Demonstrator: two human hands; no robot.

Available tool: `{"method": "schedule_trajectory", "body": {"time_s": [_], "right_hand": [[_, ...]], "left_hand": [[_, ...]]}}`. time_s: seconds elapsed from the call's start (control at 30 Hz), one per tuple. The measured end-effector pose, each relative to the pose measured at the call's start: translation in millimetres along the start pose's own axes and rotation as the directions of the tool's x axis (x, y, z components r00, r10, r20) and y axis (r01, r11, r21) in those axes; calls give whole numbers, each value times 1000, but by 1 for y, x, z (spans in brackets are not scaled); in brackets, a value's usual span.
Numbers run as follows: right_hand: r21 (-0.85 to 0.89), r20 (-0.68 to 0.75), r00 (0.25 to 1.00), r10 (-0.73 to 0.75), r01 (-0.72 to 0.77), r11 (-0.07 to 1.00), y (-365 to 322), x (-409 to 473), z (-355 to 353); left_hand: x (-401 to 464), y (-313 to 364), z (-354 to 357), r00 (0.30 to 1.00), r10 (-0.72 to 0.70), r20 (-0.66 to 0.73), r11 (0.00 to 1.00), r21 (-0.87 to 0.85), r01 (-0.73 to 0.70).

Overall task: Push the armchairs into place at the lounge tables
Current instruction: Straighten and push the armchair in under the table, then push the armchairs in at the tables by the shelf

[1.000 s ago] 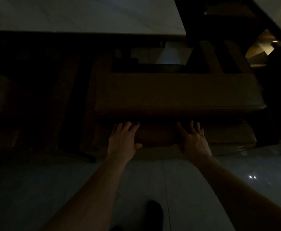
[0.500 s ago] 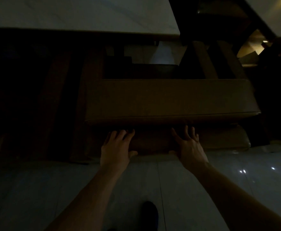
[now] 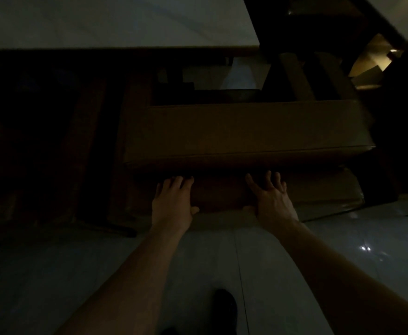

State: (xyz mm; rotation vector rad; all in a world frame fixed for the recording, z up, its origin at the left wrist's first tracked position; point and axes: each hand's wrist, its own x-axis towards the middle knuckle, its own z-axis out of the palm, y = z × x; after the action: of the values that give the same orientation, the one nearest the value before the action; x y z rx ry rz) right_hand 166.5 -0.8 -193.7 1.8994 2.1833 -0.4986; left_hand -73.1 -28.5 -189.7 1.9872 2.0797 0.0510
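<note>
A brown leather armchair stands in front of me with its back toward me, seen dimly from above. Its seat end reaches under a pale lounge table at the top of the view. My left hand presses flat against the lower back panel of the chair, fingers straight and pointing up. My right hand presses the same panel a little to the right, fingers spread, thumb at the panel's lower edge.
A second dark armchair stands close on the left. Another table edge crosses the top right. Glossy pale floor tiles lie around me, and my dark shoe shows between my arms.
The armchair sits nearer the table edge, and both hands have stayed pressed on its back panel. The view has shifted slightly with them.
</note>
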Motion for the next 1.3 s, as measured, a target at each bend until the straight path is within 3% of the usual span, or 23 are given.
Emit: {"method": "schedule_trajectory", "body": {"time_s": [0.7, 0.9, 1.07, 1.3], "right_hand": [[-195, 163, 986, -21, 53, 979, 0, 13, -18], [-149, 203, 979, -1, 32, 988, -2, 14, -24], [4, 300, 953, 29, -32, 999, 3, -1, -61], [129, 171, 981, 88, -111, 985, 35, -54, -137]], "left_hand": [[15, 13, -18, 970, -140, 200, 989, -11, 145], [15, 7, -21, 961, -119, 248, 991, -33, 131], [15, 6, -39, 920, -92, 382, 989, -72, 129], [16, 74, -93, 897, 68, 436, 990, -139, -7]]}}
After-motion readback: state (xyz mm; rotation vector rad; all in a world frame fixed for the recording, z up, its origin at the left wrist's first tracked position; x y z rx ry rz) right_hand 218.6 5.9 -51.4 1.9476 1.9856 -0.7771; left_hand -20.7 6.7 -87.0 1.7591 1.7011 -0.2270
